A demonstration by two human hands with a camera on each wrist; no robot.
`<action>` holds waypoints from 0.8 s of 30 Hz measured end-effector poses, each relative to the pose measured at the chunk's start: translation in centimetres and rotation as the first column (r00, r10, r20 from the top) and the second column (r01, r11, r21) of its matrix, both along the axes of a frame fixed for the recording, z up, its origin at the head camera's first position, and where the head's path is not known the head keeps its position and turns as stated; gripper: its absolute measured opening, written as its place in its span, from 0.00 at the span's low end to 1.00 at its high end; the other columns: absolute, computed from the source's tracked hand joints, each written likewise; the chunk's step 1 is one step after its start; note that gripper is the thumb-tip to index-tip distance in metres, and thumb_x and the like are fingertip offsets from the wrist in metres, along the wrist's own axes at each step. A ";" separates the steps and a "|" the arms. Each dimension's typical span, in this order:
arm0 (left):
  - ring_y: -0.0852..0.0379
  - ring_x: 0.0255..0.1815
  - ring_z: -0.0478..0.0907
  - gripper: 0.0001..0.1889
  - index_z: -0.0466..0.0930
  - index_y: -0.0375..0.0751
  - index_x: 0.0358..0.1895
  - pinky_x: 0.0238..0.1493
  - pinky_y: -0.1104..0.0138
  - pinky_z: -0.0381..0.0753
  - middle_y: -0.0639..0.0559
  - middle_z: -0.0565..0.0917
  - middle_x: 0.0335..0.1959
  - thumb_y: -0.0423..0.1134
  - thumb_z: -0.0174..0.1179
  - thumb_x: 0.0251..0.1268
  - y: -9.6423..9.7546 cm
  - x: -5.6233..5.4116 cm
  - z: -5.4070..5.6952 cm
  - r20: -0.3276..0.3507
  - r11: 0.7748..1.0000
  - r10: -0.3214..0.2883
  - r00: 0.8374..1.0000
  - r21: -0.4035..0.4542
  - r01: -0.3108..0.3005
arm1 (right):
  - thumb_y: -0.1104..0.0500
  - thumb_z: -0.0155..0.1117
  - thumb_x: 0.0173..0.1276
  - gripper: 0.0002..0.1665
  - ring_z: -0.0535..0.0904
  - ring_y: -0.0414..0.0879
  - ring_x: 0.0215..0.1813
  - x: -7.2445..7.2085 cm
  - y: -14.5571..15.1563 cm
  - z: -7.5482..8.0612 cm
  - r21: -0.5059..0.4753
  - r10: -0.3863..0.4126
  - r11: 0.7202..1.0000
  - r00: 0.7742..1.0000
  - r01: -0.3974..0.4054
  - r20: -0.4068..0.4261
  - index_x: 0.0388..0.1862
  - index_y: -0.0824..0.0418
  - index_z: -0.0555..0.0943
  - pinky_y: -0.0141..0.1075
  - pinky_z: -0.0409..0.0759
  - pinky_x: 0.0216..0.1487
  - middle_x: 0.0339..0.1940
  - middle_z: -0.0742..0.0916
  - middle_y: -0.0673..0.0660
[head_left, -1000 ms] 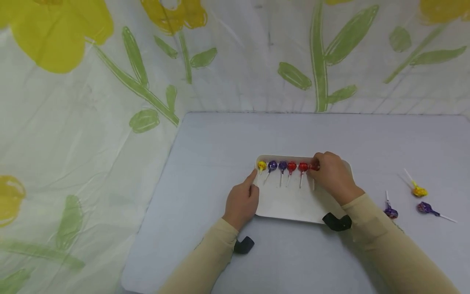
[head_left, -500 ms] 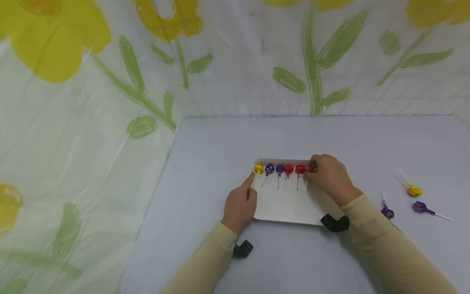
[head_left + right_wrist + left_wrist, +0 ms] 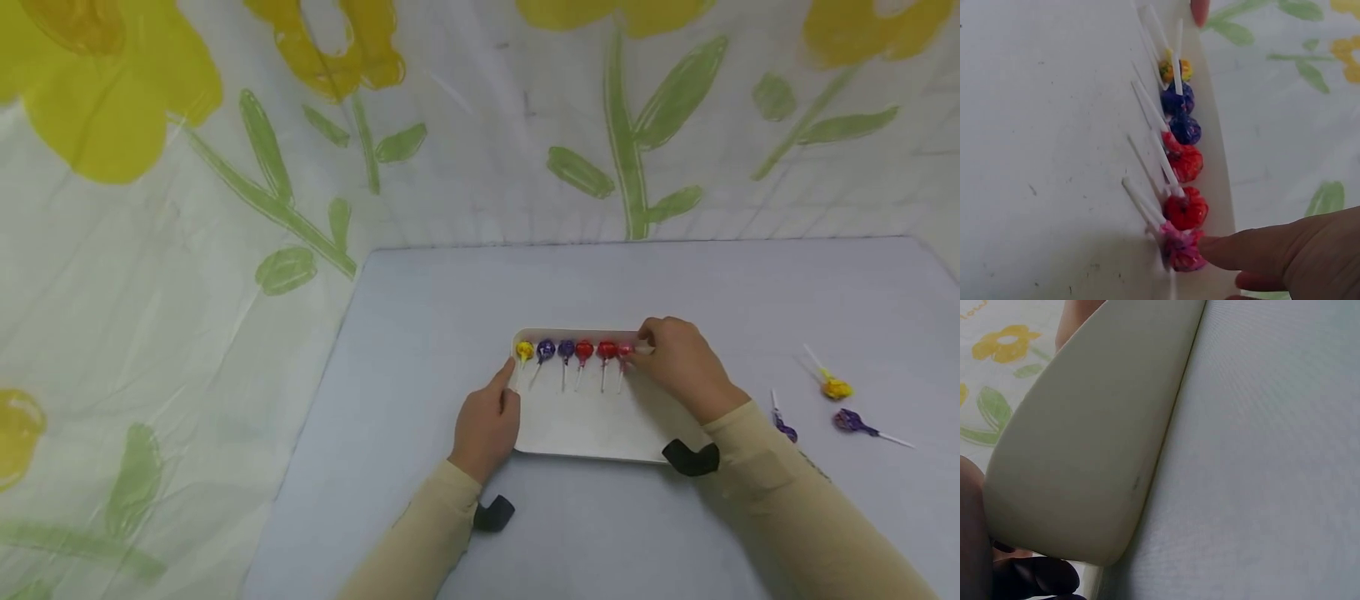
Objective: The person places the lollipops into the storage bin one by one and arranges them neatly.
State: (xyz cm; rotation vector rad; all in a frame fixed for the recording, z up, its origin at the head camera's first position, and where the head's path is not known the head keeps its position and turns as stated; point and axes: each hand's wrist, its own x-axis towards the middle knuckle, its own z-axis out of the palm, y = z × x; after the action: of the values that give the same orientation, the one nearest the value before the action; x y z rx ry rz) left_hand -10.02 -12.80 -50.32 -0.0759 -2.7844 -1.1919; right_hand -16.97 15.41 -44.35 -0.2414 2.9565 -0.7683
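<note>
A white rectangular tray [image 3: 585,427] holds a row of wrapped lollipops along its far side, sticks toward me. From the left come a yellow lollipop [image 3: 525,351], two purple lollipops [image 3: 546,350], two red lollipops [image 3: 584,351] and a pink lollipop [image 3: 626,351] at the right end. My right hand [image 3: 684,364] reaches over the tray's right side; in the right wrist view a straight digit touches the pink lollipop [image 3: 1182,250]. My left hand [image 3: 486,423] rests against the tray's left edge, index finger extended along the rim. The tray's outer wall [image 3: 1085,444] fills the left wrist view.
On the table [image 3: 420,333] right of the tray lie a loose yellow lollipop [image 3: 836,387], a purple lollipop [image 3: 855,422] and another purple lollipop [image 3: 785,429], partly behind the right sleeve. A flower-printed sheet [image 3: 480,167] hangs behind and left of the table.
My right hand has set the pink lollipop down beside the red ones and its fingers have parted from around it. My left hand keeps its place at the tray's edge.
</note>
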 end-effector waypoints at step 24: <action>0.64 0.15 0.53 0.27 0.72 0.45 0.78 0.19 0.68 0.56 0.61 0.60 0.13 0.38 0.48 0.77 0.0 -0.1 -0.1 -0.012 1.000 -0.002 1.000 0.009 0.002 | 0.56 0.72 0.71 0.24 0.81 0.68 0.49 1.4 3.0 0.6 -0.002 -0.054 0.999 0.999 0.054 -0.005 0.54 0.76 0.82 0.61 0.80 0.50 0.49 0.85 0.75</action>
State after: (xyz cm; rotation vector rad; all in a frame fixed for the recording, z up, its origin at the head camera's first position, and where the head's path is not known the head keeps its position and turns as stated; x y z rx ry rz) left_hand -10.10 -12.81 -50.37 -0.0848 -2.7691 -1.2000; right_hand -15.62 18.41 -43.72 -0.1643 2.9786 -0.7775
